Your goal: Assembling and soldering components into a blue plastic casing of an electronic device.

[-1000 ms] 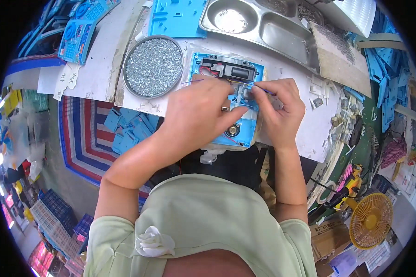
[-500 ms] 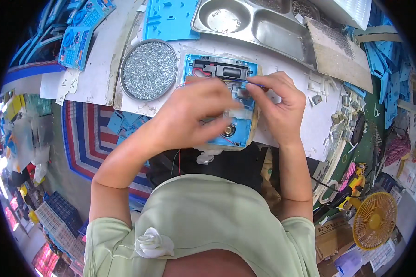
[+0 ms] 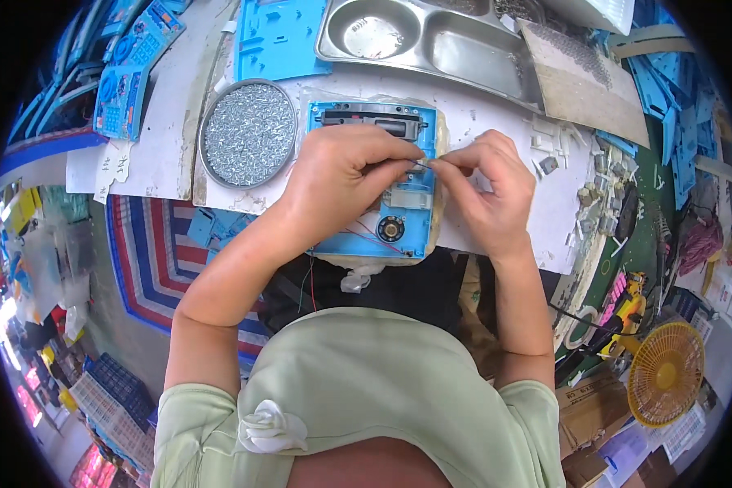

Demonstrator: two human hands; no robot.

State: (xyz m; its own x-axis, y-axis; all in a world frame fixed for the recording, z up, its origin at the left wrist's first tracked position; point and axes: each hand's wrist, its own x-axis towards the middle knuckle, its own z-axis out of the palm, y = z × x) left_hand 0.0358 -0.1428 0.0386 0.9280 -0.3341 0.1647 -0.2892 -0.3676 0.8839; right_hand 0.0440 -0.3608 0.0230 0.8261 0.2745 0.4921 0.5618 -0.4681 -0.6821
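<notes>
A blue plastic housing (image 3: 419, 232) lies open on the table in front of me, with a black part (image 3: 394, 128) across its far end and a round speaker (image 3: 390, 228) near its close end. Over its middle, my left hand (image 3: 346, 175) and my right hand (image 3: 492, 191) meet at the fingertips. Between them runs a short thin dark wire (image 3: 420, 164), pinched from both sides. Thin red wires (image 3: 370, 236) trail inside the housing below my left hand. My left hand covers the housing's left middle.
Left of the housing stands a round tray of small silvery screws (image 3: 248, 134). Behind are a blue panel (image 3: 281, 37) and a steel compartment tray (image 3: 472, 49). A brown board (image 3: 581, 73) lies at right, near small metal and white parts (image 3: 598, 195). A yellow fan (image 3: 665, 374) stands lower right.
My left hand, blurred with fingers apart before, has closed its fingertips on the wire beside my right hand's. My right hand keeps its pinch. The view has shifted slightly.
</notes>
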